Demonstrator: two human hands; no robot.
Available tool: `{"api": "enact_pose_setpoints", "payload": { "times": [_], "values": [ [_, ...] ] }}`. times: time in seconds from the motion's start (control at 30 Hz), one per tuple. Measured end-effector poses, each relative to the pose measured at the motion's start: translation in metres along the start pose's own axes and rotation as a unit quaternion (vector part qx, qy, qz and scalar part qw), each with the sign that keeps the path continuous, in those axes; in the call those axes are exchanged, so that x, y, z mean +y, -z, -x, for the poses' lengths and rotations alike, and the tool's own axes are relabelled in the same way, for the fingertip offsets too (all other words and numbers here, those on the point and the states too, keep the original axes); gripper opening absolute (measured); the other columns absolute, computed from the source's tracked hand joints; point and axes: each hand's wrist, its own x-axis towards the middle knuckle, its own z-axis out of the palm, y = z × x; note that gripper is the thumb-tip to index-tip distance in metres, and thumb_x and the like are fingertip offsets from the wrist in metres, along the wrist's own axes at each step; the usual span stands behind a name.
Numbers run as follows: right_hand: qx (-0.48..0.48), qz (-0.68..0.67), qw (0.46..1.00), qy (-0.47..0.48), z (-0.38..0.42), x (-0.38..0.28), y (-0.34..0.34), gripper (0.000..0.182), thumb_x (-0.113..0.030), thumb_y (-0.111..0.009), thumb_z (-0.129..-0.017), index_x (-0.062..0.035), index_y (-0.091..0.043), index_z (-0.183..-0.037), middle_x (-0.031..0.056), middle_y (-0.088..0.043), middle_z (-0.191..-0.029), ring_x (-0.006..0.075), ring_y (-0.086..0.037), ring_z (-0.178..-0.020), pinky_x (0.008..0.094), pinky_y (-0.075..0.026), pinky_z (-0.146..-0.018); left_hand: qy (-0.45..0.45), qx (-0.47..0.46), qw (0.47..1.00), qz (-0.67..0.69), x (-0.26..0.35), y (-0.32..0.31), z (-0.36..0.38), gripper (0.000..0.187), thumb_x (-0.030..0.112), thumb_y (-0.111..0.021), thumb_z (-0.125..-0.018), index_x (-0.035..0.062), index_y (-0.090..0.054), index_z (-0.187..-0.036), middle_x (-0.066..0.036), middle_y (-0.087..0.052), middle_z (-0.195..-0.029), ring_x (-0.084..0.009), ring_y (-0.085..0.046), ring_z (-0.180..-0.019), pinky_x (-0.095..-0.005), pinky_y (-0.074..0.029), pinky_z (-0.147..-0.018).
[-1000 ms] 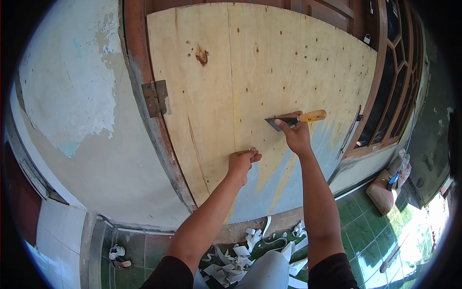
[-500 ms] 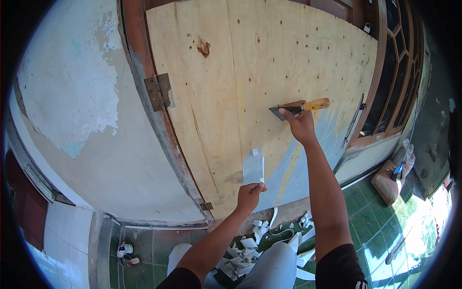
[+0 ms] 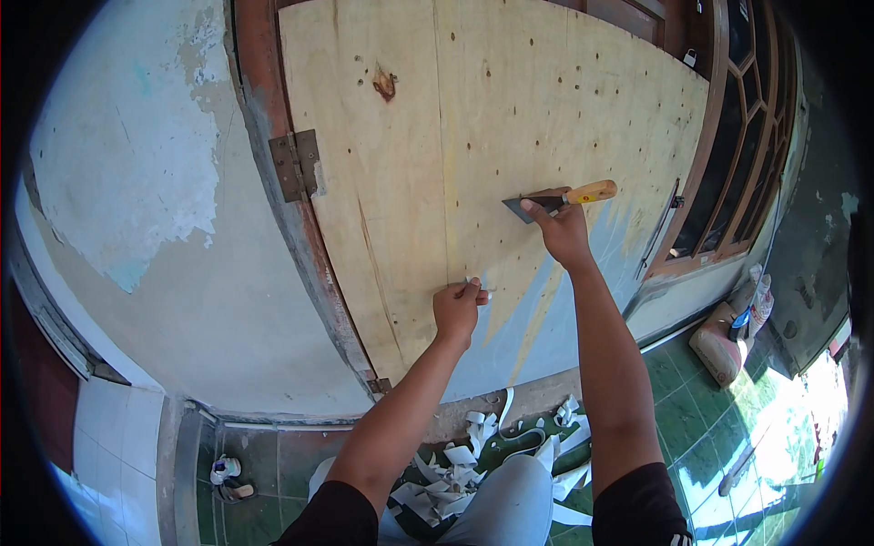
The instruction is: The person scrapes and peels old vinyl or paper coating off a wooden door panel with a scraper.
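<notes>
A plywood door panel [image 3: 382, 182] stands in front of me, its lower right still covered by a pale blue layer [image 3: 555, 337]. My right hand [image 3: 566, 235] grips a scraper [image 3: 592, 192] with a wooden handle; its triangular metal blade points left, close over the bare wood. Lower and to the left, my left hand [image 3: 457, 312] is closed, thumb against fingers, at the upper left end of the blue layer. White bits of a peeled strip [image 3: 489, 297] stick out from its fingers; the hand hides the rest.
Peeled white scraps [image 3: 455, 478] lie heaped on the green tiles below the door, by my knees. A rusty hinge [image 3: 296, 166] joins door and frame at left. A sack [image 3: 721, 346] stands on the right, a shoe [image 3: 226, 470] at lower left.
My left hand has moved up to the top of the loose blue strip, which no longer shows hanging flat above it. The scraper has barely shifted.
</notes>
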Motion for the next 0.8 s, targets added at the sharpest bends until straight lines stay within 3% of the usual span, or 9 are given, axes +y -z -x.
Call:
{"api": "enact_pose_setpoints", "payload": {
  "times": [0.2,0.3,0.4,0.47,0.53,0.63,0.73,0.8],
  "values": [
    [0.007,-0.004,1.0,0.024,0.0,0.001,-0.001,0.021,-0.012,-0.081,-0.091,0.0024,-0.071,-0.101,0.0071,-0.071,-0.104,0.015,-0.064,-0.097,0.0315,-0.05,-0.091,-0.055,0.017,0.993,-0.104,-0.055,0.03,0.037,0.034,0.025,-0.068,-0.101,-0.0058,-0.076,-0.088,-0.01,-0.074,-0.075,-0.0148,-0.07,-0.069,-0.0292,-0.053,-0.07],
    [-0.006,0.032,0.997,0.066,0.007,0.006,-0.002,0.022,-0.013,-0.085,-0.086,0.0006,-0.073,-0.098,0.0087,-0.071,-0.096,0.0189,-0.064,-0.096,0.0343,-0.051,-0.088,-0.051,0.027,0.987,-0.147,-0.078,0.046,0.061,0.036,0.027,-0.068,-0.101,-0.0054,-0.076,-0.088,-0.009,-0.074,-0.073,-0.0142,-0.07,-0.067,-0.0292,-0.053,-0.067],
    [-0.077,0.166,0.979,0.092,0.035,0.032,-0.011,0.017,-0.012,-0.084,-0.085,-0.0034,-0.074,-0.095,0.0066,-0.069,-0.095,0.0222,-0.059,-0.102,0.0368,-0.048,-0.092,-0.052,0.024,0.986,-0.156,-0.09,0.058,0.063,0.038,0.031,-0.067,-0.101,-0.0044,-0.076,-0.089,-0.01,-0.074,-0.072,-0.0152,-0.07,-0.065,-0.0301,-0.053,-0.064],
    [-0.083,0.135,0.983,0.091,0.041,0.039,-0.016,0.014,-0.011,-0.084,-0.084,-0.006,-0.075,-0.094,0.0052,-0.067,-0.096,0.024,-0.056,-0.104,0.0384,-0.047,-0.092,-0.051,0.014,0.983,-0.178,-0.085,0.057,0.069,0.038,0.03,-0.067,-0.102,-0.0041,-0.075,-0.087,-0.01,-0.073,-0.071,-0.0143,-0.069,-0.065,-0.0307,-0.053,-0.064],
    [-0.083,0.136,0.979,0.129,0.046,0.036,-0.02,0.012,-0.007,-0.082,-0.083,-0.0065,-0.075,-0.093,0.0036,-0.066,-0.097,0.025,-0.054,-0.101,0.0404,-0.047,-0.089,-0.079,0.02,0.97,-0.229,-0.088,0.057,0.071,0.038,0.031,-0.067,-0.102,-0.0029,-0.074,-0.085,-0.011,-0.072,-0.07,-0.0173,-0.069,-0.063,-0.0326,-0.052,-0.061],
    [-0.117,0.287,0.929,0.201,0.053,0.04,-0.015,0.011,-0.011,-0.083,-0.084,-0.0094,-0.076,-0.092,0.0023,-0.066,-0.096,0.0235,-0.054,-0.101,0.0411,-0.044,-0.092,-0.127,0.03,0.952,-0.276,-0.088,0.056,0.073,0.037,0.029,-0.069,-0.1,-0.0015,-0.071,-0.08,-0.015,-0.067,-0.065,-0.0281,-0.065,-0.058,-0.0392,-0.048,-0.058],
    [-0.143,0.291,0.93,0.175,0.05,0.045,-0.011,0.011,-0.017,-0.084,-0.084,-0.0143,-0.077,-0.092,0.0006,-0.065,-0.092,0.0211,-0.054,-0.1,0.041,-0.037,-0.098,-0.178,0.029,0.936,-0.301,-0.088,0.049,0.07,0.035,0.027,-0.069,-0.099,-0.0012,-0.069,-0.078,-0.016,-0.062,-0.061,-0.034,-0.06,-0.054,-0.0431,-0.045,-0.056],
    [-0.114,0.099,0.984,0.097,0.05,0.051,-0.013,0.011,-0.018,-0.084,-0.084,-0.0135,-0.077,-0.09,0.0003,-0.064,-0.091,0.0209,-0.053,-0.096,0.0408,-0.037,-0.095,-0.184,0.018,0.932,-0.312,-0.085,0.049,0.07,0.033,0.026,-0.07,-0.098,-0.001,-0.069,-0.079,-0.016,-0.061,-0.061,-0.0343,-0.06,-0.054,-0.0434,-0.045,-0.056]
  ]
}}
